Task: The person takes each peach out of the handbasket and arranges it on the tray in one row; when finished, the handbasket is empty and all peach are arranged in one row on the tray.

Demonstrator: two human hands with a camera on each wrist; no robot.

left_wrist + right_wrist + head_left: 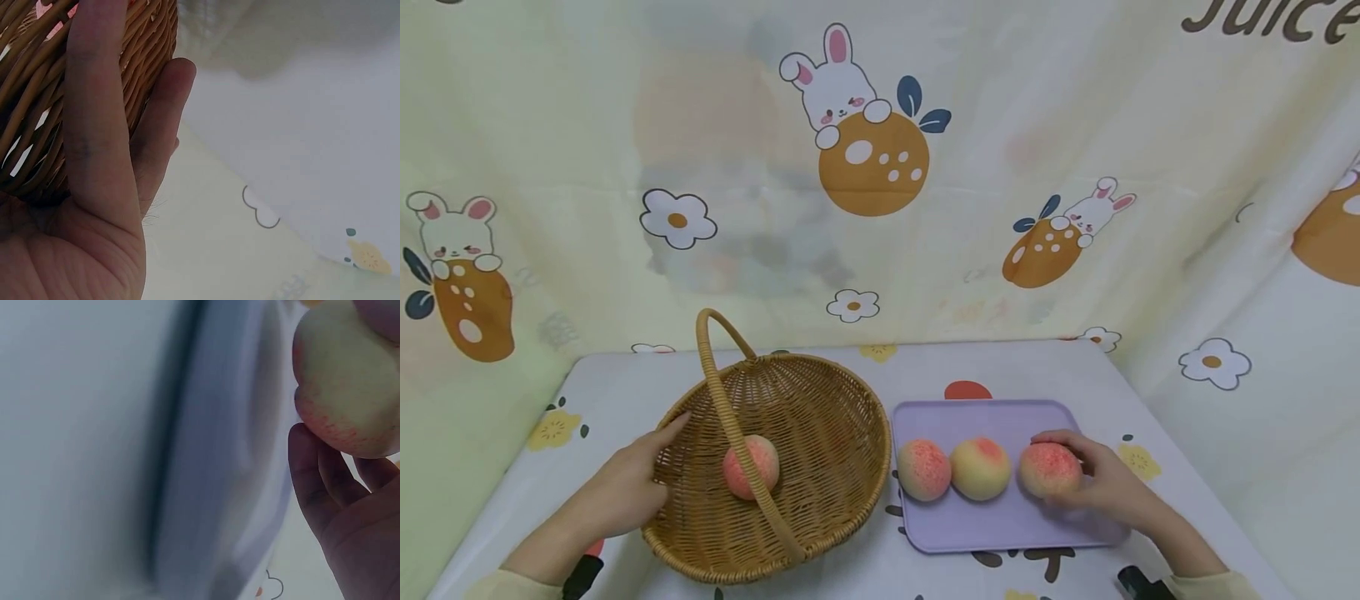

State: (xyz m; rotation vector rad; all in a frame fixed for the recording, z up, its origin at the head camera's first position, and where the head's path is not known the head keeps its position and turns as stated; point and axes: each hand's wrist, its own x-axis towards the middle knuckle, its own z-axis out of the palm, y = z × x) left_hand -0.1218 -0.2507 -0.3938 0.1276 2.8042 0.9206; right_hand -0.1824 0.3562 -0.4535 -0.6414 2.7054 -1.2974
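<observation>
My left hand [625, 483] holds the left side of a brown wicker basket [831, 425] with an arched handle. In the left wrist view, its fingers [97, 125] lie along the woven wall. One pink peach [763, 462] sits inside the basket, partly behind the handle. On the right, my right hand [1105, 475] grips a pink-red peach [1048, 468] over a lilac tray [992, 533]. The right wrist view shows that peach's pale yellow side between thumb and fingers. Two more peaches, one speckled pink [924, 470] and one yellower [980, 468], lie side by side on the tray's left.
A patterned white cloth [842, 575] covers the table. Behind it hangs a cream curtain [970, 275] printed with rabbits and flowers. The basket's right rim stands close to the tray's left edge. Black straps [583, 575] show at both wrists.
</observation>
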